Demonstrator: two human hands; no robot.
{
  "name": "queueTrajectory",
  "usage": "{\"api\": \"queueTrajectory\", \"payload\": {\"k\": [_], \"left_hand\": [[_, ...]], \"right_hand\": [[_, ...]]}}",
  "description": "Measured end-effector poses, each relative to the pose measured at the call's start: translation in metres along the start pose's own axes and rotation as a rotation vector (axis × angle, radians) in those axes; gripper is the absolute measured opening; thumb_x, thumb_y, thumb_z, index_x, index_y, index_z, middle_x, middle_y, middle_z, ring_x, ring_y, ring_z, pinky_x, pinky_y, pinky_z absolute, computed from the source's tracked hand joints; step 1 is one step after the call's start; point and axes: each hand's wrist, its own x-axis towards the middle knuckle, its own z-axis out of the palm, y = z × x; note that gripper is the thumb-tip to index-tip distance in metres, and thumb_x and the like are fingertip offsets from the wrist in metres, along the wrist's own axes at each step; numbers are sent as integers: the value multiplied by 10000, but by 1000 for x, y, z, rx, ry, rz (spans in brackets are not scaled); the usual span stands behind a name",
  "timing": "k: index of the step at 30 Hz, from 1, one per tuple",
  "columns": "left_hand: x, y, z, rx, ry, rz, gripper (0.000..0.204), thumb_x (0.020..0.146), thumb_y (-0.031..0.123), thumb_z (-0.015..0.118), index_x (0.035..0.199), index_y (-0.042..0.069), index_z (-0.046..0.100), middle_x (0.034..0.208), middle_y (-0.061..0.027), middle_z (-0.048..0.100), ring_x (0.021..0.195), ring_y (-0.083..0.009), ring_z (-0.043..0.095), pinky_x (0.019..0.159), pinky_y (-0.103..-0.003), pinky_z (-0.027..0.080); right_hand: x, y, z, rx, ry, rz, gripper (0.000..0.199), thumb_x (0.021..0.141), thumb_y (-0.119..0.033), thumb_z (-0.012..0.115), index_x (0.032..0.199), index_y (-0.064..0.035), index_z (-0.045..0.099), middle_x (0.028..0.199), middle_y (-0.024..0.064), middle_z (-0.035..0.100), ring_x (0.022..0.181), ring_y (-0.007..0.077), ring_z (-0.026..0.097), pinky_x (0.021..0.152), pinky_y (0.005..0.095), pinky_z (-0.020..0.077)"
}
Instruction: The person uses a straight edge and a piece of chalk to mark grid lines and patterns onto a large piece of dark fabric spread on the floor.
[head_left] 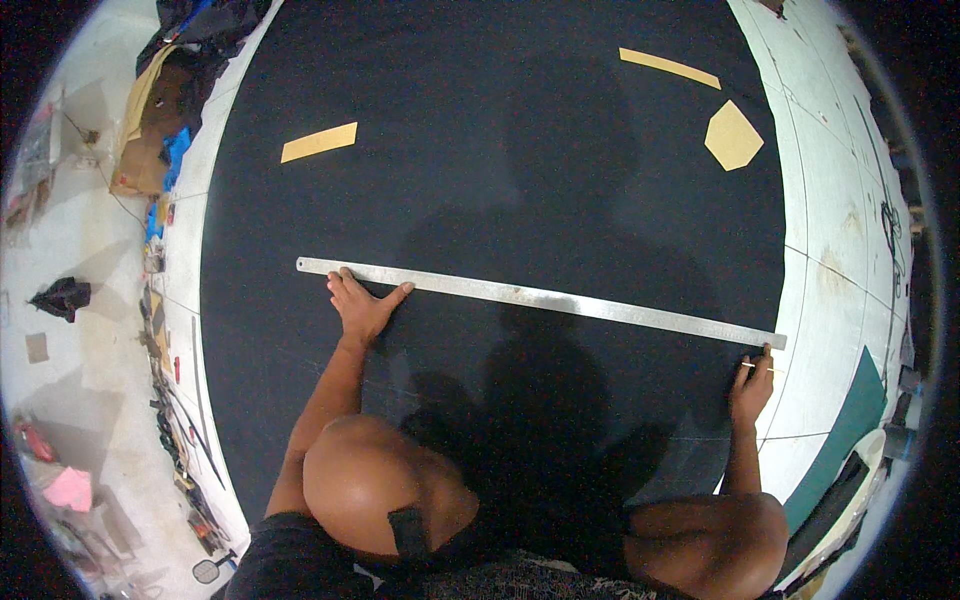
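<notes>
A long metal ruler (560, 301) lies slantwise across a large sheet of black cloth (480, 120), its right end near the cloth's right edge. My left hand (366, 308) is open, thumb and fingers spread, with the fingertips pressing on the ruler's near edge toward its left end. At the other end, my right hand (752, 390) is closed around a thin whitish stick (748, 365), perhaps chalk, and a fingertip touches the ruler's edge. Faint pale lines run over the cloth on my side of the ruler.
Beyond the ruler lie a tan strip (320, 142) on the left, another tan strip (670, 68) and a six-sided tan piece (734, 137) on the right. Tools and scraps line the left side. A green sheet (840, 440) rests at the right. My knees frame the near edge.
</notes>
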Motion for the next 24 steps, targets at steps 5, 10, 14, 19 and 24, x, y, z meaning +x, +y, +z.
{"api": "queueTrajectory", "payload": {"k": [5,10,14,19,24], "left_hand": [[9,33,-22,223,-222,-103,1481,621,883,679,1518,-164,137,1584,-384,131,1511,-478,111,1201,-609,117],[44,30,-40,496,-467,-12,1299,603,950,612,1334,-120,533,1429,-305,491,1313,-433,508,1033,-589,429],[19,21,-48,371,-326,-51,1277,611,872,707,1336,-155,482,1417,-317,480,1319,-439,496,1066,-551,418],[32,34,-31,403,-312,-135,1346,611,828,747,1448,-140,329,1513,-324,344,1404,-440,389,1141,-567,322],[41,20,-27,387,-316,-122,1326,599,800,777,1446,-125,346,1494,-327,366,1388,-458,402,1141,-571,325]], "right_hand": [[1,9,-13,-44,5,-6,469,973,-130,604,1396,38,494,969,188,667,869,366,640,797,447,503],[19,12,-32,-6,-160,68,435,825,-180,698,1202,24,628,978,241,696,873,410,669,798,474,527],[52,0,-37,416,26,460,455,1084,-377,381,1246,-6,590,928,168,659,808,272,657,731,398,518],[75,15,-43,632,119,497,563,1102,-442,318,1148,42,603,820,108,622,760,178,627,728,314,551],[64,28,-17,671,83,594,468,1098,-369,405,1128,58,596,971,150,662,848,185,640,818,338,553]]}}
